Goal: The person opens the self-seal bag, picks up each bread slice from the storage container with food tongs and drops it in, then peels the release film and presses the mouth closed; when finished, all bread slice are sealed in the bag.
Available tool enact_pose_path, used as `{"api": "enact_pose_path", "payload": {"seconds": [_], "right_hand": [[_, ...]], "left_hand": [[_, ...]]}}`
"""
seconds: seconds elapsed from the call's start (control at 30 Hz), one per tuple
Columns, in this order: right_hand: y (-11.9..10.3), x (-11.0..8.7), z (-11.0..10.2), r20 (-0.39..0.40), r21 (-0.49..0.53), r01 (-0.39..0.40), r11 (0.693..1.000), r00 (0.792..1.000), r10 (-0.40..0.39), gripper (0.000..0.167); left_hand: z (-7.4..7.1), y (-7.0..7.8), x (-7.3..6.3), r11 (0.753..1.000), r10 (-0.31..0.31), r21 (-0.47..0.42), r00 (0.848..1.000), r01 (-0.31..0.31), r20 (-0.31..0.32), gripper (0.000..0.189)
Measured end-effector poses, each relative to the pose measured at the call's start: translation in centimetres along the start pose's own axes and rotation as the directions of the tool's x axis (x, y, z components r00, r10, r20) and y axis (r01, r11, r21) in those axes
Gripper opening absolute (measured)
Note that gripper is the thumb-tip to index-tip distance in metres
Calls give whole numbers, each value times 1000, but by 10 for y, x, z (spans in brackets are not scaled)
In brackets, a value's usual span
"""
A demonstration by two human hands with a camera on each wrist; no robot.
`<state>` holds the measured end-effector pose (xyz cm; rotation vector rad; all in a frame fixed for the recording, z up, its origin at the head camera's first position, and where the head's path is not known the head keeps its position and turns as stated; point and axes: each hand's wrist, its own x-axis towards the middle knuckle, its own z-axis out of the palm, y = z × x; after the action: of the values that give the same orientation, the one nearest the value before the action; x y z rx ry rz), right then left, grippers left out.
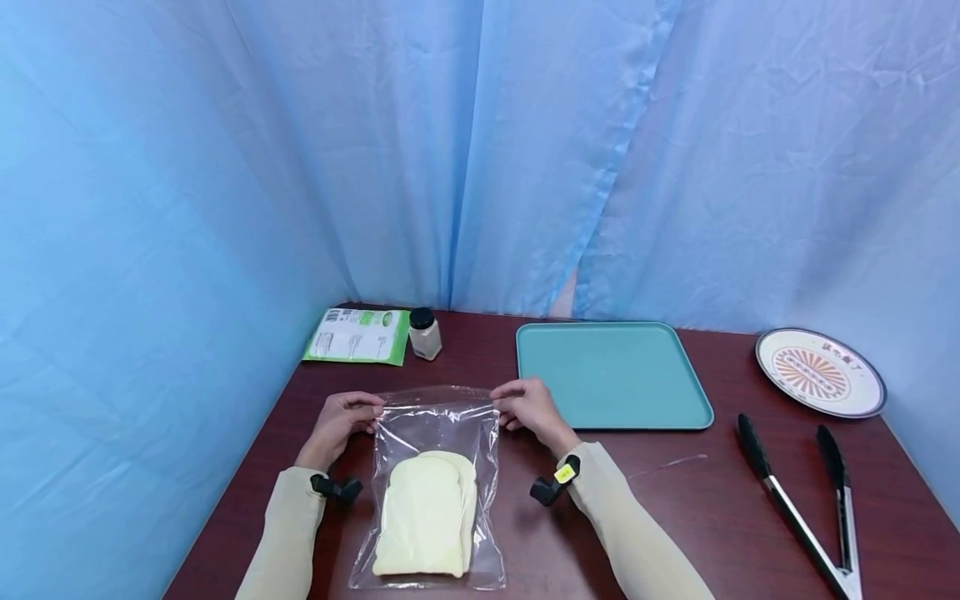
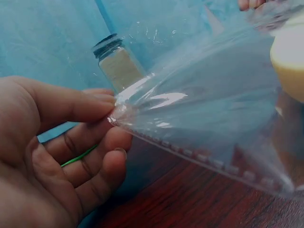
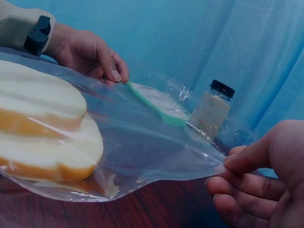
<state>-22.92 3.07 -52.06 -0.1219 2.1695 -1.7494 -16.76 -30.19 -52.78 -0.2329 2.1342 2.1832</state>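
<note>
A clear zip bag (image 1: 437, 467) lies on the dark wood table (image 1: 675, 500) with two pale bread slices (image 1: 426, 515) inside. My left hand (image 1: 343, 419) pinches the bag's top left corner (image 2: 116, 114) between thumb and fingers. My right hand (image 1: 525, 404) pinches the top right corner (image 3: 223, 164). The bag's mouth is stretched between both hands. In the right wrist view the bread slices (image 3: 42, 128) are stacked inside the bag (image 3: 142, 142), with my left hand (image 3: 90, 52) beyond it.
A teal tray (image 1: 611, 375) lies right of my hands. Metal tongs (image 1: 810, 508) with black tips lie at the right, a patterned plate (image 1: 819, 371) at the far right. A small jar (image 1: 424, 333) and a green-white packet (image 1: 358, 336) sit at the back left. Blue curtains surround the table.
</note>
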Motion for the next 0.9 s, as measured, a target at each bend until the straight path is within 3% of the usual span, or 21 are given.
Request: {"api": "enact_pose_path", "payload": {"seconds": [0.57,0.9], "right_hand": [[-2,0,1,23,-88,48,995,999,-47,17],[-2,3,4,20,-71,52,996,998,-51,17]], "left_hand": [[2,-5,5,999,3,33,1000,-3,-7,11],[3,0,3,1000,12,21,1000,-12,1,29]]}}
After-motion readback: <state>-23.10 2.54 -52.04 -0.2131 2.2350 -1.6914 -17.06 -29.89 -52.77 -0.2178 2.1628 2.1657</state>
